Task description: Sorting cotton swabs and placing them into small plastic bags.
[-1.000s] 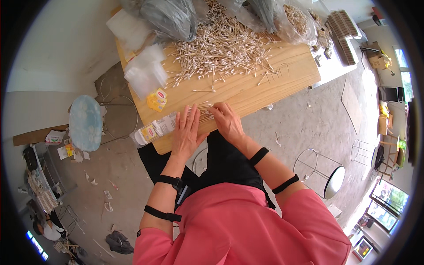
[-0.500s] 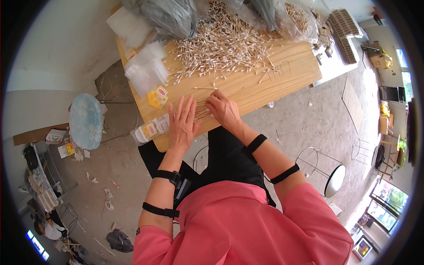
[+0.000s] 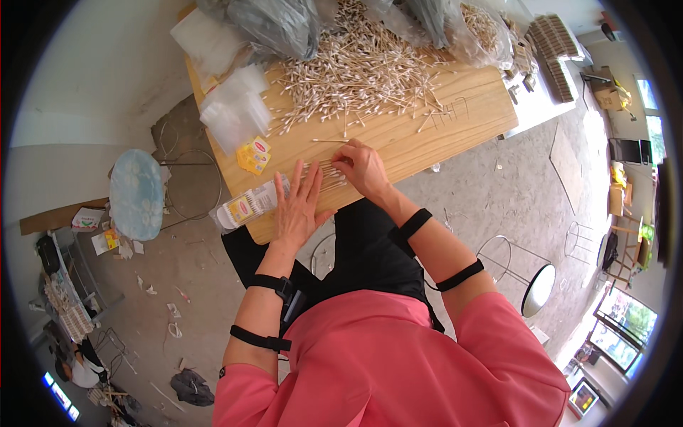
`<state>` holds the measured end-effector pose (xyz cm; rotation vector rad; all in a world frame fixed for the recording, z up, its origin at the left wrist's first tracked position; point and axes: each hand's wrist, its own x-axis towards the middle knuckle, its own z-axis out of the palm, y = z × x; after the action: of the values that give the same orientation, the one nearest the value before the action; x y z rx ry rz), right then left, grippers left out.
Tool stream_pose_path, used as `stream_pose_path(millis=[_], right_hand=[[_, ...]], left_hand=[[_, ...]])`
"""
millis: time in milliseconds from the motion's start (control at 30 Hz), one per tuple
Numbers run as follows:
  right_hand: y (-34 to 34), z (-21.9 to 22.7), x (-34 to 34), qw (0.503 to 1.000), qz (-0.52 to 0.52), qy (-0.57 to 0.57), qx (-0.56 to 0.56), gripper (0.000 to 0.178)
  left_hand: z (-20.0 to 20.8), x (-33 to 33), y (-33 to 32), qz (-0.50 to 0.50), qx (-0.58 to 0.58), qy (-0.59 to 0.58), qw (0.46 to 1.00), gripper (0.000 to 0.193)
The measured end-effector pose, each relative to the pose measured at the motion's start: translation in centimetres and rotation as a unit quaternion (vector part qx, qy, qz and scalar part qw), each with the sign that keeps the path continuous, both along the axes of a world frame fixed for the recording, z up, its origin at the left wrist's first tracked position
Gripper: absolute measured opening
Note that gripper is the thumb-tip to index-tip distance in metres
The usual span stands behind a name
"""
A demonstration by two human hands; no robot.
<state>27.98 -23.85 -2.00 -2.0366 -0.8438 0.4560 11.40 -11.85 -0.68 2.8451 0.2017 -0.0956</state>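
Note:
A small row of cotton swabs (image 3: 329,179) lies on the wooden table near its front edge, partly hidden by my hands. My left hand (image 3: 299,212) rests flat over the row's left part, its fingers straight and slightly spread. At the far right of the row, my right hand (image 3: 363,171) is closed in a pinch on swabs; their exact number is hidden. A clear plastic packet of swabs (image 3: 245,206) with a yellow label lies left of my left hand. Yellow printed cards (image 3: 253,155) sit just beyond it. One single swab (image 3: 329,141) lies beyond my right fingertips.
A large heap of loose cotton swabs (image 3: 356,71) covers the far part of the table (image 3: 469,96). Clear plastic bags (image 3: 235,110) are stacked at left, with grey plastic bags (image 3: 274,28) behind. A blue-topped stool (image 3: 136,193) stands left, a round stool (image 3: 538,290) right.
My left hand has shifted slightly right and its fingers have spread a little more. The right hand has moved slightly, still pinching at the row. More swabs now show between the hands.

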Motion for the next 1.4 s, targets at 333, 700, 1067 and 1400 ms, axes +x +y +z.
stream_pose_path(millis=[333,700,1067,1400], right_hand=[[-2.1,1.1,-1.8,0.966,0.111,-0.232,0.016,0.014],[-2.6,0.6,-2.4,0.96,0.133,-0.246,0.025,0.016],[-2.6,0.5,-2.6,0.972,0.129,-0.197,0.0,0.01],[-3.4,0.6,-2.3,0.992,-0.062,-0.092,0.055,0.022]], left_hand=[[-0.6,-1.7,-0.1,-0.004,0.029,-0.016,0.999,0.082],[-1.1,-2.0,-0.3,0.003,0.031,-0.004,0.999,0.077],[-1.1,-1.9,-0.4,0.004,0.024,-0.004,1.0,0.076],[-0.4,-0.1,0.3,0.082,-0.088,-0.079,0.99,0.099]])
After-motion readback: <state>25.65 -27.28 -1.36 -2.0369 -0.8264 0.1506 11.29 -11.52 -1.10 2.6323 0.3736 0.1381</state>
